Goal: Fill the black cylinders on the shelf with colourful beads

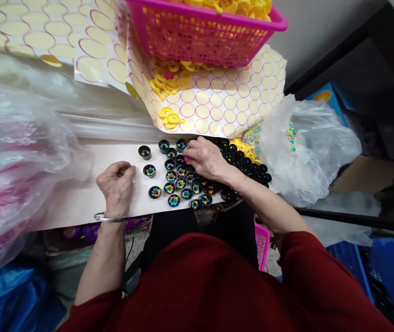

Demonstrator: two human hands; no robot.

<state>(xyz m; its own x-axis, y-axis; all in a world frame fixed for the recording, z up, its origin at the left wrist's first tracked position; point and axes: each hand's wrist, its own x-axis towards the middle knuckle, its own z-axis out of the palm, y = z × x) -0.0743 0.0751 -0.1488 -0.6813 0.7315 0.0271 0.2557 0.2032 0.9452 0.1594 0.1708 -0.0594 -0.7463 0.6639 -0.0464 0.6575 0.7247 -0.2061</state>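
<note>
Small round black cups [171, 176] with colourful beads in them stand in a cluster on the white board. Over the back of this cluster is my right hand [204, 159], its fingers closed on a small pink piece [186, 158] whose shape is mostly covered. My left hand [116, 180] rests on the board to the left of the cups, fingers curled and thumb against them. Anything inside it is hidden. Nearest to it are a few cups set apart from the others, one being a bead-filled cup [149, 171].
A pink basket [200, 34] of yellow plastic pieces stands on sticker sheets [217, 99] at the back. Loose yellow rings [171, 119] lie before it. Clear plastic bags flank the board: a left bag [20, 157] and a right bag [307, 147] with beads.
</note>
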